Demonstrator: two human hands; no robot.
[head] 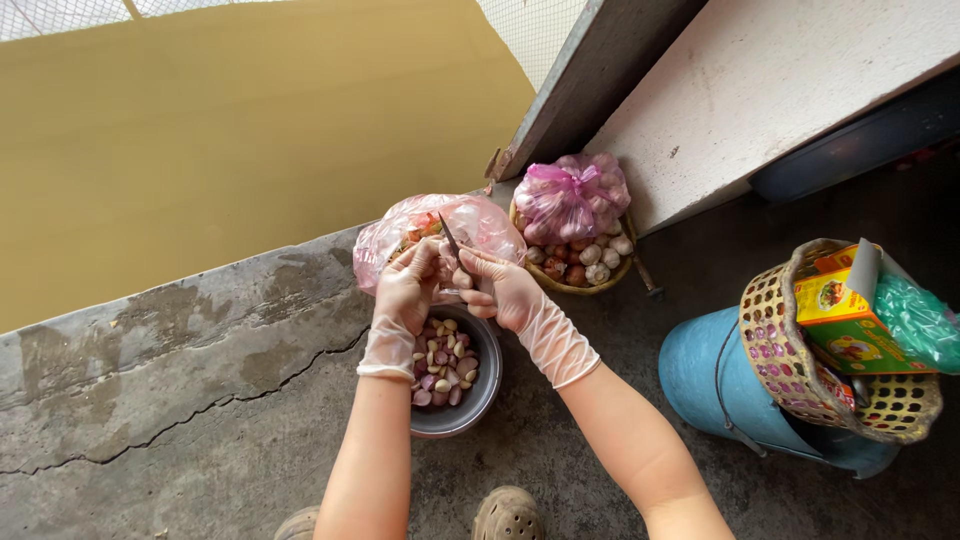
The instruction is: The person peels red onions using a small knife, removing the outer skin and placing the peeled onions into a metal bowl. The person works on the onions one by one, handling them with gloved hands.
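Both hands wear thin clear gloves and meet above a grey metal bowl point(482, 398) of peeled cloves and small pinkish bulbs. My right hand point(505, 288) grips a small knife point(451, 240) whose dark blade points up and away. My left hand point(408, 285) pinches a small clove against the blade; the clove itself is mostly hidden by the fingers. Just behind the hands lies a pink plastic bag point(470, 222) of peelings or bulbs.
A woven basket point(568, 284) with garlic heads, shallots and a knotted pink bag point(572, 195) stands by a concrete slab. At right a blue bucket point(700, 375) lies beside a wicker basket point(775, 345) holding boxes. The cracked concrete floor point(200, 400) borders a yellow wall. My shoes point(507, 515) show below.
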